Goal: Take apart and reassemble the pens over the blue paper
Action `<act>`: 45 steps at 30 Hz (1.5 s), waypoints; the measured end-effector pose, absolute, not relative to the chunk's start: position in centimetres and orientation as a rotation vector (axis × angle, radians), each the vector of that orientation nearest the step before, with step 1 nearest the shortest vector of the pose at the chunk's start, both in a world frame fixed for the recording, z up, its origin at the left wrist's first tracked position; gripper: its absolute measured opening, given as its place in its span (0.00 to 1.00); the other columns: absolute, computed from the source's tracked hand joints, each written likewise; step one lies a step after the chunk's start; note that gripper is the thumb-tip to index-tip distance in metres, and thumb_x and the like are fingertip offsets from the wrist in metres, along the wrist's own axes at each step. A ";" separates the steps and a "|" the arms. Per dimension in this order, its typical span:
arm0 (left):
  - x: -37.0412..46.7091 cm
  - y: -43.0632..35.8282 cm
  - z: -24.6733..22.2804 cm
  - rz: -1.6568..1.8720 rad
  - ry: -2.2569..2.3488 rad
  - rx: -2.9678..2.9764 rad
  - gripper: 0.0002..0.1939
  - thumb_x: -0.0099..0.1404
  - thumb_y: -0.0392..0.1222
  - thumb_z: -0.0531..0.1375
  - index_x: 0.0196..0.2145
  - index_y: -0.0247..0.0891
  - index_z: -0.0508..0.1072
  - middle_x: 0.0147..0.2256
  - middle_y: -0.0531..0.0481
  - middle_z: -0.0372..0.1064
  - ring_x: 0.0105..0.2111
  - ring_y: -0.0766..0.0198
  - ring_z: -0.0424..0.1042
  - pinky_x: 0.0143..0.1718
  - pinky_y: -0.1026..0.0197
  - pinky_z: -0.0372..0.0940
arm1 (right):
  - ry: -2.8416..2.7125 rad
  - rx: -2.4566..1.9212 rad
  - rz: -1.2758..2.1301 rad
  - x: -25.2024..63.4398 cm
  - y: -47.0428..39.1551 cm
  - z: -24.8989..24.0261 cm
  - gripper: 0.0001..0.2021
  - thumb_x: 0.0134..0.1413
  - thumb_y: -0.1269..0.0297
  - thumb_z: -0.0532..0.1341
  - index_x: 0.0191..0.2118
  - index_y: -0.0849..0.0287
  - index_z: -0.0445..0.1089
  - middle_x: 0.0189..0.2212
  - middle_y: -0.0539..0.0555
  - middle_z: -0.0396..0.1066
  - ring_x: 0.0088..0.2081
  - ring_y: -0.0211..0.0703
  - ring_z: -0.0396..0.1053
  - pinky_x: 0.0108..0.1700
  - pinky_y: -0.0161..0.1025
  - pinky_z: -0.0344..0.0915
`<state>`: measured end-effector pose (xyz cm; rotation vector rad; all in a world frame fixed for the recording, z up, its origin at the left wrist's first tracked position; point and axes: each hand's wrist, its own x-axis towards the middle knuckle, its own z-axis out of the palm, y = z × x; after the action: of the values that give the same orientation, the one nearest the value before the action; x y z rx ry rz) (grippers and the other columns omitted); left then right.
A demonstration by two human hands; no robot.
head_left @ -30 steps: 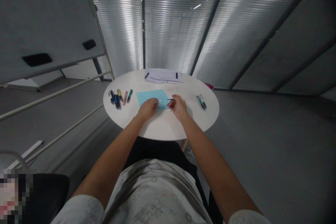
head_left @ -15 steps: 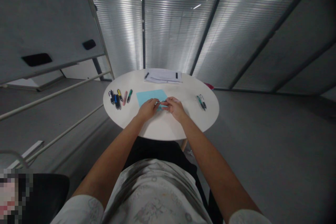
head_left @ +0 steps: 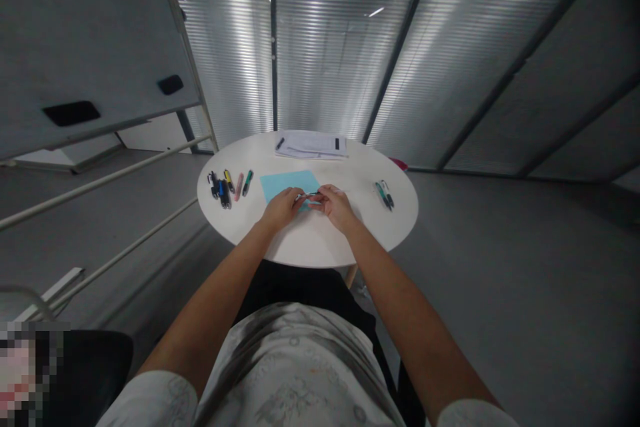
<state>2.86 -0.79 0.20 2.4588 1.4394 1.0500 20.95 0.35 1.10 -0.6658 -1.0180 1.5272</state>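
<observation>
My left hand [head_left: 281,207] and my right hand [head_left: 336,205] meet over the near edge of a light blue sheet [head_left: 287,181] on the round white table [head_left: 310,240]. Between their fingertips both hands hold one thin dark pen [head_left: 311,195], which lies roughly level. The left hand's fingers are curled around its left end and the right hand pinches its right end. Details of the pen are too small to make out.
A row of several pens and markers [head_left: 228,186] lies at the table's left. Two more pens [head_left: 384,193] lie at the right. A stack of white papers [head_left: 311,145] sits at the far edge. A whiteboard stand [head_left: 100,47] is on the left; blinds are behind.
One second ago my hands were apart, each holding a separate piece. They came together, and the pieces now form one pen between them.
</observation>
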 end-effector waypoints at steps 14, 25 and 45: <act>2.7 -1.0 0.3 1.066 1.367 2.492 0.13 0.71 0.46 0.51 0.46 0.41 0.72 0.39 0.47 0.69 0.37 0.62 0.70 0.41 0.60 0.64 | -1.064 -0.793 1.550 20.7 0.2 1.0 0.12 0.46 0.63 0.70 0.30 0.59 0.66 0.22 0.49 0.72 0.27 0.38 0.73 0.32 0.36 0.75; 2.7 -0.8 -0.1 1.141 1.341 2.473 0.15 0.71 0.47 0.50 0.47 0.39 0.70 0.39 0.46 0.70 0.37 0.62 0.69 0.41 0.60 0.64 | -0.969 -0.751 1.498 20.9 0.6 0.9 0.09 0.57 0.60 0.63 0.33 0.58 0.63 0.22 0.51 0.74 0.29 0.42 0.76 0.34 0.41 0.76; 2.7 -1.1 0.4 1.079 1.339 2.487 0.13 0.71 0.46 0.51 0.47 0.41 0.71 0.38 0.47 0.69 0.37 0.62 0.70 0.42 0.60 0.65 | -1.124 -0.887 1.525 20.6 0.0 1.4 0.11 0.53 0.60 0.66 0.34 0.57 0.63 0.22 0.48 0.73 0.25 0.37 0.72 0.29 0.36 0.73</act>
<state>2.70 -1.11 0.37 2.4867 1.3386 1.0787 20.61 -0.01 1.40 -0.8870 -1.1236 1.5248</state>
